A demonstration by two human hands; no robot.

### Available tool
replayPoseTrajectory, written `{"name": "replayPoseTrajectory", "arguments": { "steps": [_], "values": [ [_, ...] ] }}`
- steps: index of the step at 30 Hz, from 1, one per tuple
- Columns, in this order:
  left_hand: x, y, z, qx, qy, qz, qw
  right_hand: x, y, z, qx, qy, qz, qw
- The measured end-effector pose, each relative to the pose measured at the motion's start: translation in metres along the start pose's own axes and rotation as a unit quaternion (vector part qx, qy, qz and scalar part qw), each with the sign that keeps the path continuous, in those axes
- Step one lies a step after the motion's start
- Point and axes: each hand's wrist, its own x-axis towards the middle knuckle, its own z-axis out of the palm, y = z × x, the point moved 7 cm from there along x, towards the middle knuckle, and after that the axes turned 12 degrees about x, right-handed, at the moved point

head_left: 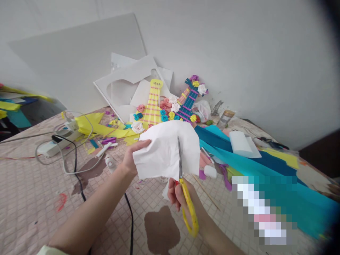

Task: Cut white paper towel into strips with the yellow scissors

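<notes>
A sheet of white paper [156, 156] is held up over the table by my left hand [131, 157], which pinches its left edge with the thumb on top. My right hand [183, 198] grips scissors [191, 209] with yellow handles. Their blades point away from me and lie along a slit that runs up from the paper's lower edge. Behind the paper stand a yellow paper guitar [153, 101] and a blue paper guitar [189, 102], both trimmed with crepe-paper flowers. The paper hides their lower parts.
Teal crepe paper [255, 166] stretches across the right side, with a folded white pad [243, 143] on it. A power strip [58, 141] and cables lie at left. A glass jar [225, 118] and a cut-out white board [124, 85] stand near the wall. A thin stick [207, 193] lies at right.
</notes>
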Motion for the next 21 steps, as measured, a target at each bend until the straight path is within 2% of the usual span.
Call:
{"name": "replayPoseTrajectory", "arguments": {
  "steps": [4, 7, 13, 21],
  "values": [
    [0.0, 0.003, -0.004, 0.027, 0.026, 0.02, 0.999, -0.002, -0.003, 0.001, 0.01, -0.02, -0.013, 1.0],
    [-0.001, 0.004, 0.0, 0.032, 0.005, 0.021, 0.999, -0.004, -0.006, 0.001, 0.027, -0.027, -0.013, 0.999],
    [0.0, 0.003, 0.006, 0.019, -0.036, 0.016, 0.999, -0.005, -0.025, 0.009, 0.029, -0.074, -0.055, 0.995],
    [-0.003, 0.005, 0.01, -0.01, -0.058, 0.029, 0.998, -0.008, -0.03, 0.009, -0.019, -0.089, -0.036, 0.995]
  ]
}}
